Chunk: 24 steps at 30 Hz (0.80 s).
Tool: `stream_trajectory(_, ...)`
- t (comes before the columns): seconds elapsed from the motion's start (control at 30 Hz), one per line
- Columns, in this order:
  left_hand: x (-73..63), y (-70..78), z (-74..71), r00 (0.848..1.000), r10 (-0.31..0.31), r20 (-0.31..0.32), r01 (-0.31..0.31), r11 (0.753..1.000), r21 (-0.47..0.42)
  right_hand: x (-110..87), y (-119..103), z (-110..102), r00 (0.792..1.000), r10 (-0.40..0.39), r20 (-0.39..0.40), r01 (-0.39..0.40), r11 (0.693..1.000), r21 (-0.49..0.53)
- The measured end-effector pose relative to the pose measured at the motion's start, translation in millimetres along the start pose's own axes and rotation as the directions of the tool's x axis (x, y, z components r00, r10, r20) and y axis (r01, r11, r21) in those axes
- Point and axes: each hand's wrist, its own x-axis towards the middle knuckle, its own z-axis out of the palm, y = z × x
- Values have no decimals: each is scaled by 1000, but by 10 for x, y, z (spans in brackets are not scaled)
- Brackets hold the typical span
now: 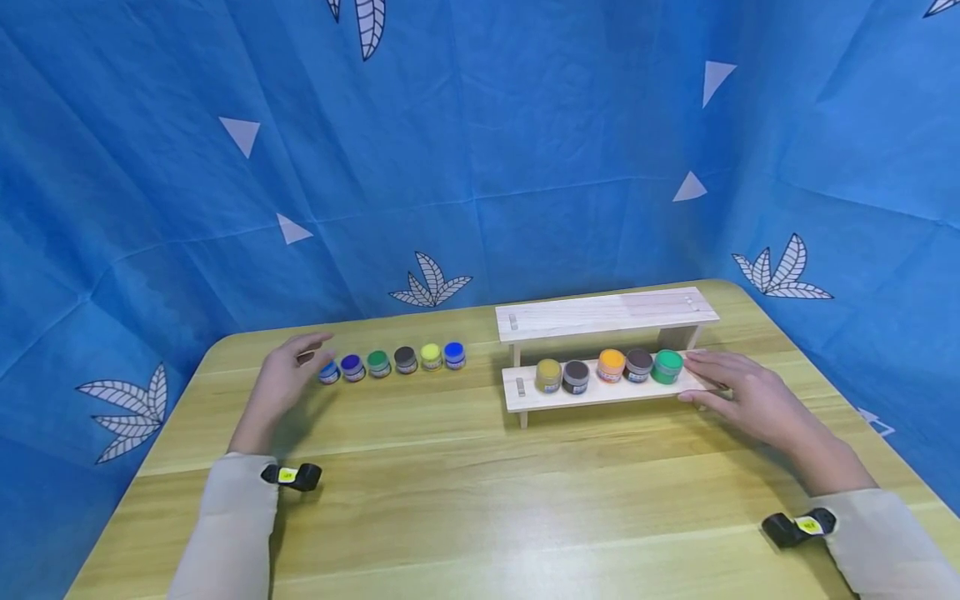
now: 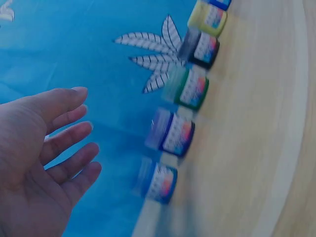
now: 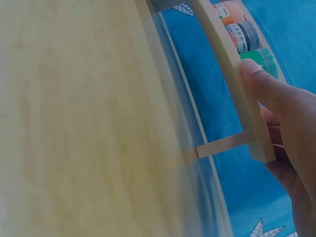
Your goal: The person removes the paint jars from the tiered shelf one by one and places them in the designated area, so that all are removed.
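Observation:
On the lower step of a two-tier wooden rack [image 1: 592,317] stand an olive-yellow paint jar [image 1: 548,377], a dark jar [image 1: 575,377], an orange jar [image 1: 611,366], a dark brown jar [image 1: 637,366] and a green jar [image 1: 667,367]. My right hand [image 1: 750,396] grips that step's right end, thumb [image 3: 252,67] on the front edge beside the green jar and fingers behind the board. Above the table, my left hand [image 1: 288,371] holds nothing, its fingers loosely bent. Nearest to it is a blue jar [image 2: 160,181], the left end of a row.
Rightward from the blue jar the row runs through purple [image 1: 352,367], green [image 1: 378,363], black [image 1: 405,360], yellow [image 1: 431,357] and blue jars [image 1: 453,355]. A blue patterned cloth [image 1: 525,167] hangs behind the wooden table [image 1: 450,500].

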Motion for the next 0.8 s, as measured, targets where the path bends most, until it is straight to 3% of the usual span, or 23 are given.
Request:
stream_trajectory(0.4, 6, 376, 135, 995, 88, 44, -89, 995, 33, 27, -57, -4, 1000, -27, 13, 27, 999, -30)
stream_trajectory(0.7, -28, 716, 316, 972, 216, 91, -220, 975, 37, 49, -53, 4, 999, -42, -15, 41, 999, -25)
stream_trajectory(0.8, -46, 814, 377, 967, 225, 120, -230, 972, 37, 59, -62, 7, 999, -39, -24, 39, 999, -13)
